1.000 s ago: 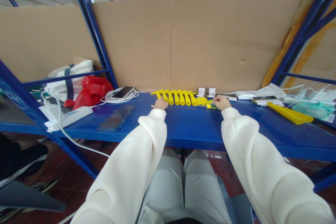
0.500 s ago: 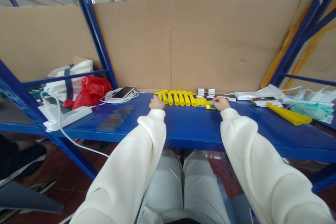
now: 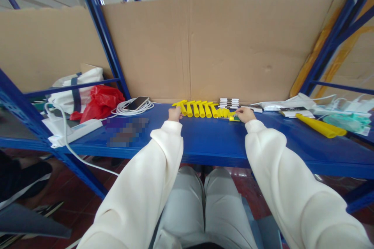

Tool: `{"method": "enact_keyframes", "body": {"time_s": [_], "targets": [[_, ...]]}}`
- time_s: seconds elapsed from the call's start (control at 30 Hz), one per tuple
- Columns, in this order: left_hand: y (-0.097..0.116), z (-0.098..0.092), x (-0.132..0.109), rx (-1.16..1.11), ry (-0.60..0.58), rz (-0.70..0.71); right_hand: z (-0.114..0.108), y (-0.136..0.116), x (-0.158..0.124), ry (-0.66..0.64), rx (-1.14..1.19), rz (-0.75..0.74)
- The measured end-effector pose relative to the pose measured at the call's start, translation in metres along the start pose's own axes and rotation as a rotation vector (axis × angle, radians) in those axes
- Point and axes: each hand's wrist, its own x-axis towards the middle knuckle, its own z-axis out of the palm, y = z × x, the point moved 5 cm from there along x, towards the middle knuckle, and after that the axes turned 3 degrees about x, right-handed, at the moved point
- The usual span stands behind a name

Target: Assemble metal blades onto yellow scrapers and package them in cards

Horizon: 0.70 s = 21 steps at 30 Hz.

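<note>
Yellow pieces (image 3: 202, 111): row between your hands | left hand (image 3: 175, 114) at its left end, right hand (image 3: 246, 114) by yellow-green tool (image 3: 231, 118) | can't tell either grip (fingertips too small) | touch lightly, sparing neighbours

and here's the blue bench (image 3: 214, 140), running right across! centre stage, a tidy row of yellow tube-like pieces (image 3: 198, 109) lying side by side, smaller yellow pieces (image 3: 224, 113) close on their right. behind those, a stack of white strips (image 3: 229, 103). over to the left, a coiled white cable (image 3: 117, 110) and a white power strip (image 3: 86, 129); far right, long yellow cones (image 3: 317, 125) beside a green bundle (image 3: 346, 122).
</note>
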Motion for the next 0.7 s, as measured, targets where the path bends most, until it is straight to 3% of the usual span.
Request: {"method": "enact_keyframes", "body": {"time_s": [0.17,0.5,0.6,0.7], "targets": [[0.002,0.001,-0.007,-0.155,-0.038,-0.077,0.001,0.001,0.001,0.005,0.003,0.015],[0.013,-0.008,-0.011,-0.201,0.037,0.063,0.001,0.000,0.000,0.006,0.012,0.014],[0.019,-0.005,-0.014,-0.200,-0.016,0.140,-0.001,-0.001,-0.001,-0.006,0.024,0.022],[0.025,0.002,-0.018,-0.181,-0.142,0.258,-0.002,-0.002,-0.002,-0.003,0.069,0.025]]}}
